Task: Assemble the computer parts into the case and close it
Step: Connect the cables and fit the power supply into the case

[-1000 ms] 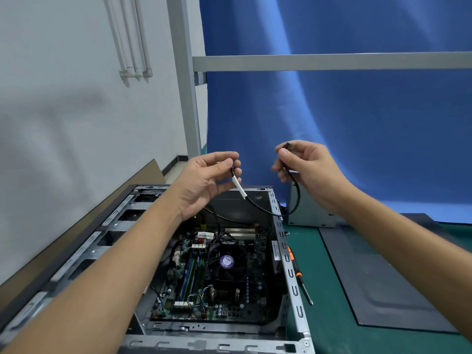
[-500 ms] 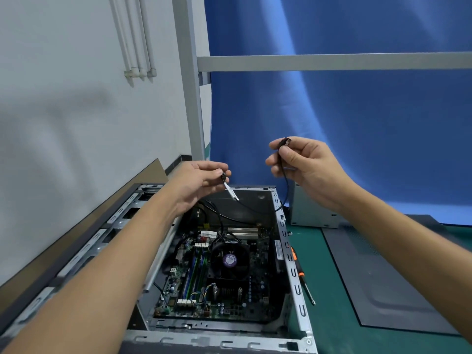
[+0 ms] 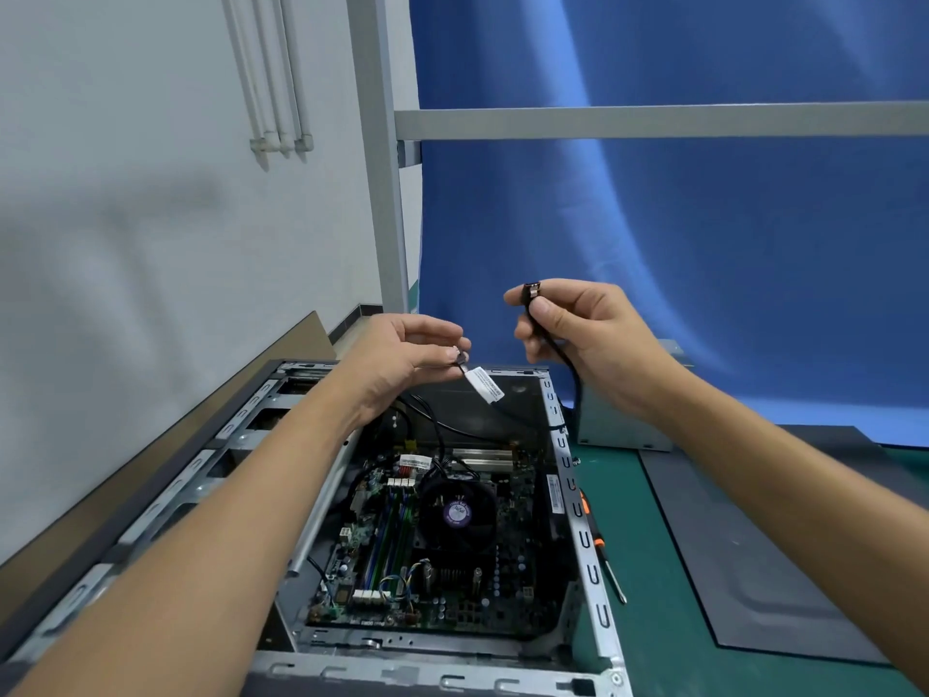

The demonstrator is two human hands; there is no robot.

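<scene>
Cabling step: left hand and right hand each pinch one end of a black cable above the open case; the next move probably calls for plugging one end into the board.

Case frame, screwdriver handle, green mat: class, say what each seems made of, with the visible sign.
Case frame: bare sheet metal, probably steel; dull grey sheen, punched slots. Screwdriver handle: probably plastic; smooth orange and black. Green mat: perhaps rubber; matte, flat.
</scene>
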